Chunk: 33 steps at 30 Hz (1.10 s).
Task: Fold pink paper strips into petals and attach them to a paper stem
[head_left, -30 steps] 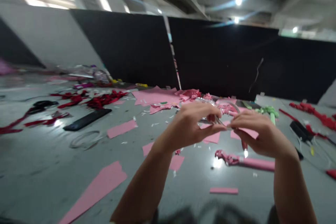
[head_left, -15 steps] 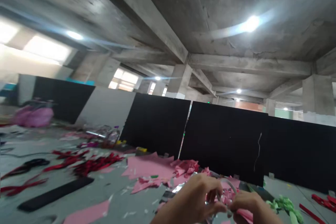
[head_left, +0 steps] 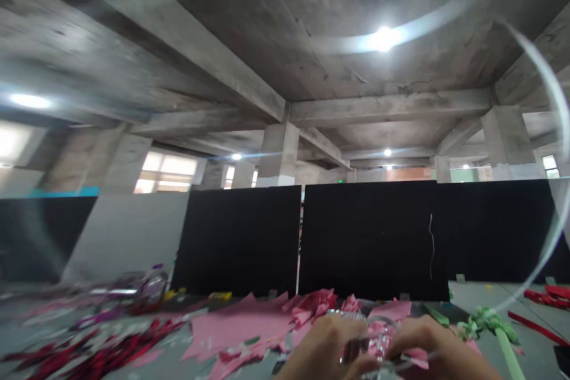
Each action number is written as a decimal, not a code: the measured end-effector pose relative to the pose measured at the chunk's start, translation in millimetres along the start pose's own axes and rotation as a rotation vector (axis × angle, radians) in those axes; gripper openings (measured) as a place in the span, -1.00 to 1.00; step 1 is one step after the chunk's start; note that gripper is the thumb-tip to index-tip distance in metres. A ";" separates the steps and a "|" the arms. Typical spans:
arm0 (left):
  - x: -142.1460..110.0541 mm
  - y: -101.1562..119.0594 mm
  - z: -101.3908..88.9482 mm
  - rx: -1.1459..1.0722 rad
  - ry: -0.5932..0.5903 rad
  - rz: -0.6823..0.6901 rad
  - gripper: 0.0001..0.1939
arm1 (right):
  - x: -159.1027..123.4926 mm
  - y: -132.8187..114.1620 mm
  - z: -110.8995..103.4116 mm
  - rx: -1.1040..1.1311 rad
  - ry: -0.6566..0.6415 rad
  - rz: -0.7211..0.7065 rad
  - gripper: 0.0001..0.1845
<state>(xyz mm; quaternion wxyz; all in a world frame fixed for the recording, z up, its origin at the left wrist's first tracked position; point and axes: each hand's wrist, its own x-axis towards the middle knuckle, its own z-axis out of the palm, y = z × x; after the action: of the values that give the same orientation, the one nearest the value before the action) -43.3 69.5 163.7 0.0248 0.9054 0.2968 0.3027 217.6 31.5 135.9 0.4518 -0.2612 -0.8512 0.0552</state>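
Observation:
At the bottom of the head view my left hand (head_left: 332, 347) and my right hand (head_left: 430, 344) face each other, fingers curled inward. Between them is a clear, shiny plastic-looking piece (head_left: 380, 332) with a curved upper edge. Both hands pinch it from opposite sides; its lower part and my fingertips are partly hidden, and its kind cannot be made out. Just beyond lie crumpled pink paper pieces (head_left: 314, 306) and a wide pink sheet (head_left: 240, 323).
Red strips (head_left: 116, 347) and a clear bottle with a purple cap (head_left: 152, 288) lie to the left. Green crumpled paper (head_left: 483, 323) and red material (head_left: 552, 295) are to the right. Black panels (head_left: 369, 243) stand along the back. A pale curved streak (head_left: 561, 122) crosses the right side.
The view has turned right and levelled out. Both hands stay close together around the clear piece, slightly lower in view. The pale curved streak at the right has appeared.

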 end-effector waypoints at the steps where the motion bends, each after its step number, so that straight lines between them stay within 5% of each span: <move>1: -0.5 3.1 -0.7 -0.008 0.003 0.002 -0.61 | 2.6 -4.2 -3.2 -0.007 -0.054 -0.003 -0.80; 12: 5.9 3.2 -6.9 -0.104 -0.016 0.131 -0.55 | 19.8 -22.5 -35.1 0.012 -0.325 0.022 -0.77; 20: 14.1 -3.6 -16.3 -0.258 0.011 0.201 -0.72 | 24.0 -14.5 -44.2 0.137 -0.363 -0.009 -0.68; 23: 20.1 -4.8 -11.1 -0.323 0.016 0.179 -0.75 | 25.4 -11.2 -47.5 0.168 -0.364 0.058 -0.81; 28: 25.3 2.8 9.4 -0.238 0.344 0.132 -0.83 | 26.5 -6.8 -41.8 0.086 -0.230 0.229 -0.81; 33: 23.1 20.0 24.3 -0.090 0.412 0.295 -0.86 | 25.7 -5.6 -31.7 0.038 -0.172 0.258 -0.78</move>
<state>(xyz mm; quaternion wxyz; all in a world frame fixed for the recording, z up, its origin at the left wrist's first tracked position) -4.4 69.1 160.7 -0.0402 0.8560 0.1465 0.4942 229.0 34.9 175.4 0.3711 -0.3543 -0.8449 0.1511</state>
